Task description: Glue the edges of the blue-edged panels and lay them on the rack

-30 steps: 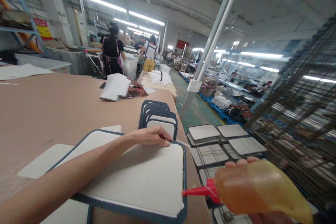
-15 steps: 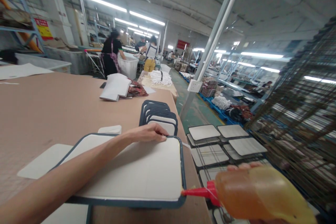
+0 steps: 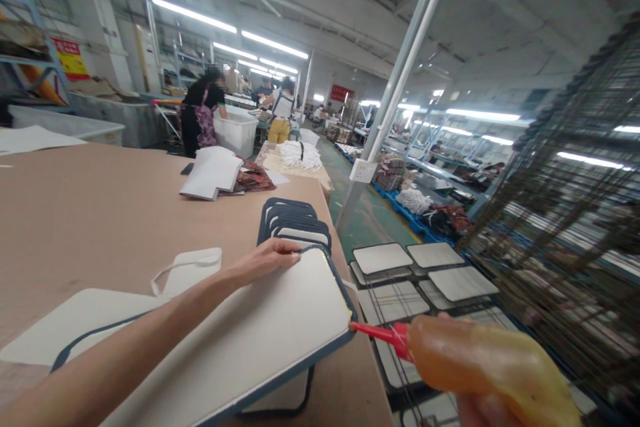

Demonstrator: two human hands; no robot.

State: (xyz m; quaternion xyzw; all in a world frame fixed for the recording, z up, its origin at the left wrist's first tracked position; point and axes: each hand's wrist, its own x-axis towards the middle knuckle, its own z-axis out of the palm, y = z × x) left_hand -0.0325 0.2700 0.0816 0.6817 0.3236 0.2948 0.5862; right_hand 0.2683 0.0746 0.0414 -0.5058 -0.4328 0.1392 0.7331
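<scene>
My left hand [image 3: 274, 256] pinches the far edge of a white panel [image 3: 260, 320] with a dark blue border, which lies slanted over the table. In my right hand [image 3: 483, 408], mostly hidden behind it, is a squeeze glue bottle [image 3: 480, 360] of amber liquid. Its red nozzle [image 3: 375, 331] points left, the tip at the panel's right corner. A thin yellowish line runs along the panel's right edge. Beneath it another dark-edged panel [image 3: 280, 395] shows in part. Just beyond my left hand stands a row of dark-edged panels [image 3: 295, 217].
White pieces [image 3: 195, 267] lie on the brown table [image 3: 100, 213]. Papers [image 3: 213, 172] rest further back. Right of the table, a wire rack holds several panels [image 3: 383, 258]. A metal post [image 3: 385, 113] rises by the table corner. Co-workers [image 3: 200, 113] stand in the background.
The panel has turned and tilted, its near right corner now higher in view. The nozzle tip has stayed by that corner, moving up with it. My left hand keeps its grip on the far edge.
</scene>
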